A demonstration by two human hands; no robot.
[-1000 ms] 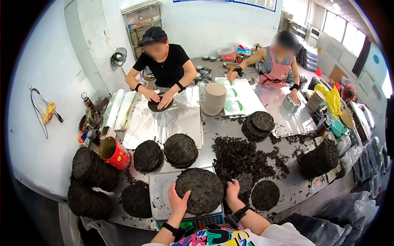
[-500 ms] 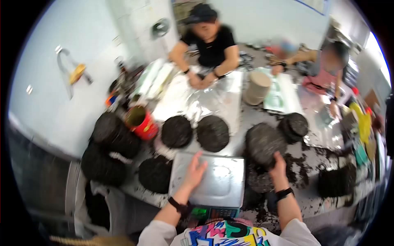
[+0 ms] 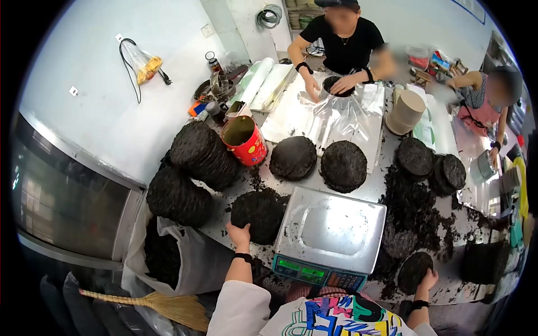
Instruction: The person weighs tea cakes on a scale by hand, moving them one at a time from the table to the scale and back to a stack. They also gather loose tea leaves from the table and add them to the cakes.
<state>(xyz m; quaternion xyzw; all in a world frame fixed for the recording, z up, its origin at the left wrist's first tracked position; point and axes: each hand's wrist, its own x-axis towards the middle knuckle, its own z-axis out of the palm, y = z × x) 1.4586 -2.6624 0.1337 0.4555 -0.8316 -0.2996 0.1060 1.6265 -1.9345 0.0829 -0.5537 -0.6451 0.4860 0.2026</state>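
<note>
My left hand (image 3: 240, 234) grips the near left edge of a dark round cake (image 3: 258, 217) lying left of the silver scale (image 3: 330, 228). At the right, my right hand (image 3: 428, 279) holds another dark cake (image 3: 414, 273) by its right side, near the table's front edge. The scale's metal plate carries only small dark crumbs, and its green display is lit. Two more dark cakes, one round (image 3: 293, 158) and one beside it (image 3: 344, 166), lie behind the scale.
Tall stacks of dark cakes (image 3: 179, 197) and a red tin (image 3: 245, 141) stand at the left. A sack (image 3: 196, 263) and a broom (image 3: 174, 309) are below. Loose dark crumbs (image 3: 412, 207) cover the right side. Two people work across the table, one handling plastic film.
The view has shifted. My left hand has moved from over the scale to the cake at its left. My right hand has come nearer the table's front edge, right of the scale.
</note>
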